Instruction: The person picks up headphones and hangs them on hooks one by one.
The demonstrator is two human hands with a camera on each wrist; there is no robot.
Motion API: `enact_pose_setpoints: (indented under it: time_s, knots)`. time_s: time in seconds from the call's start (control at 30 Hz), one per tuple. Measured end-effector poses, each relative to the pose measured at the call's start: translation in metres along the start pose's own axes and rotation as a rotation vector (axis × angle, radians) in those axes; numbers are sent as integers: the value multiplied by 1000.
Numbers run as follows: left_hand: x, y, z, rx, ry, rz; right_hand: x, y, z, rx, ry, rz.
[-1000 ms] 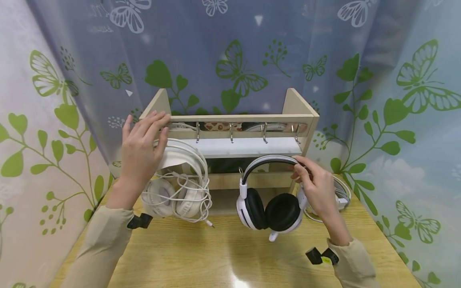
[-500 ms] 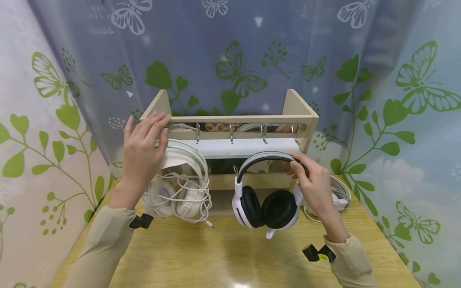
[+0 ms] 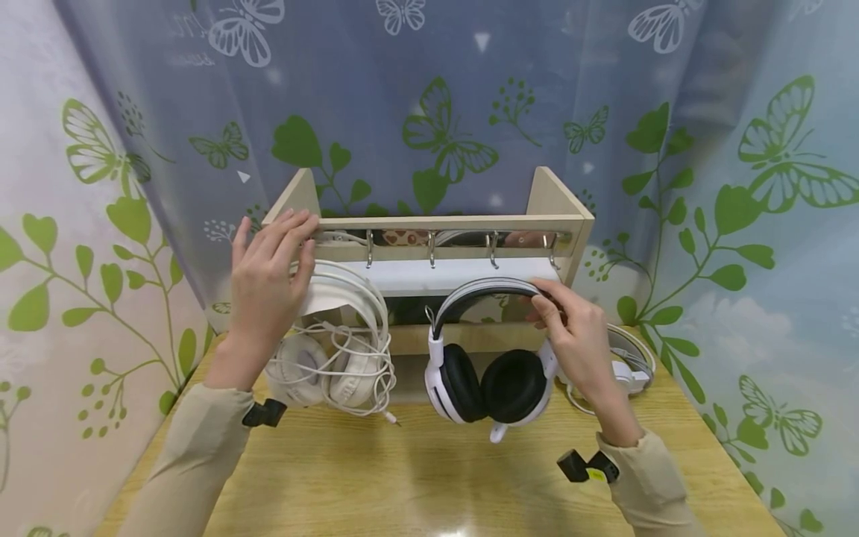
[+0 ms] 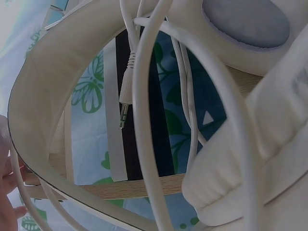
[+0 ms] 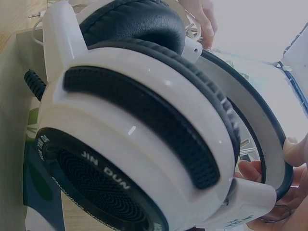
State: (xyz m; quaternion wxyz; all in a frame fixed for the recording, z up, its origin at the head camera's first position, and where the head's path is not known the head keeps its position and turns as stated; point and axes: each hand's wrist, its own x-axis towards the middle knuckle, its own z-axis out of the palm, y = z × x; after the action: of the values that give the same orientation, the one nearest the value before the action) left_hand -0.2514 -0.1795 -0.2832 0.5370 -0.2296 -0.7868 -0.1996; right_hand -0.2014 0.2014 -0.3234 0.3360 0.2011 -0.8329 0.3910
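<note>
My right hand (image 3: 579, 332) pinches the headband of white over-ear headphones with black ear pads (image 3: 514, 386) at its right side. They hang above the desk, in front of a small wooden rack (image 3: 450, 223). "JIN DUN" is printed on the ear cup (image 5: 110, 163) in the right wrist view. At the rack's left end, the fingers of my left hand (image 3: 268, 287) lie over the top board. Just below that hand, all-white headphones (image 3: 356, 377) hang with their cable looped around them; whatever holds them up is hidden behind the hand. Their plug (image 4: 126, 86) dangles in the left wrist view.
Several metal hooks (image 3: 432, 250) line the rack's front rail. Behind the rail lies a white shelf (image 3: 463, 273). To the right of the rack, another white cabled item (image 3: 631, 373) sits on the wooden desk (image 3: 376, 477). Patterned curtains (image 3: 470, 45) surround the desk.
My right hand has carried the black-padded headphones a little left and slightly upward. My left hand has stayed at the rack's left end, and the white headphones hang as before.
</note>
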Motion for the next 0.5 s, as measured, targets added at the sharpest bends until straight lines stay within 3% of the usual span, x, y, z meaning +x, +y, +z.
enact_pose_setpoints:
  time_s: [0.5]
  knots:
    - [0, -2, -2, 24, -32, 19, 7, -9, 5, 24, -15, -27]
